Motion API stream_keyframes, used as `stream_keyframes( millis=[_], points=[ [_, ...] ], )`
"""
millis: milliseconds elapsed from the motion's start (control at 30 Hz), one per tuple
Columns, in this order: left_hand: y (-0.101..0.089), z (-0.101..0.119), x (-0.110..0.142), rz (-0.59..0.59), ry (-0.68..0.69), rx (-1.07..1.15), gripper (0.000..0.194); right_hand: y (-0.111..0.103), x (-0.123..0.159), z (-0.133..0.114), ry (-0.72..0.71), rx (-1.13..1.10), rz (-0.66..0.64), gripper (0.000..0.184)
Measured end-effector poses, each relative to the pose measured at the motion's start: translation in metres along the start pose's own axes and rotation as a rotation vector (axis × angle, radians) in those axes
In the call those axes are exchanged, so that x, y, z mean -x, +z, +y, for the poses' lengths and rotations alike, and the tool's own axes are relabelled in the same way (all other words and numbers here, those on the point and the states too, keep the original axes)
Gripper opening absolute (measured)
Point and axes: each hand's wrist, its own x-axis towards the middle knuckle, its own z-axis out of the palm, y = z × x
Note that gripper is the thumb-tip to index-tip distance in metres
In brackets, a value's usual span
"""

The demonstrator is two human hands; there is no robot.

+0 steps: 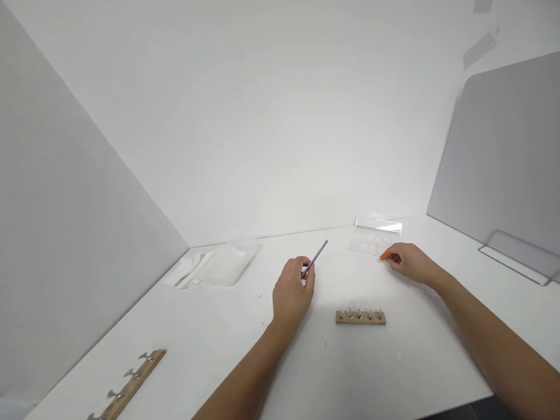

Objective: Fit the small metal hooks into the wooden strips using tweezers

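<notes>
My left hand (293, 291) is closed around a thin purple rod (321, 249), which points up and away to the right. Further right, my right hand (410, 262) pinches a small orange piece (385, 255) with a tapered end; the rest of it is hidden by the fingers. Just beyond that hand is a clear plastic tray (370, 240) with a raised lid. Nearer to me, between the two forearms, lies a short wooden strip (361, 320) with several upright metal pieces set along it. Neither hand touches the strip.
At the lower left lies a longer wooden strip (140, 379) with several metal hooks. Clear plastic bags (227, 265) rest by the back left wall. A grey panel (507, 157) stands at the right, with a metal wire frame (511, 270) at its foot.
</notes>
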Motion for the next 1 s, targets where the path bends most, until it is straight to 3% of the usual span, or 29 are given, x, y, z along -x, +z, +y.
stream_keyframes(
  millis=[233, 567, 767, 1000],
  points=[
    [0.001, 0.003, 0.002, -0.018, 0.003, 0.021, 0.013, 0.020, -0.004, 0.000, -0.029, -0.064, -0.008, 0.022],
    [0.007, 0.005, 0.008, -0.073, 0.038, 0.207, 0.019, 0.010, 0.002, -0.011, -0.060, -0.027, -0.067, 0.016],
    [0.015, 0.009, 0.013, -0.080, 0.118, 0.235, 0.020, 0.021, 0.009, -0.046, -0.138, -0.286, 0.191, 0.017],
    [0.022, 0.017, 0.020, -0.087, 0.258, 0.280, 0.021, 0.043, 0.017, -0.082, -0.100, -0.228, 0.298, 0.023]
  ],
)
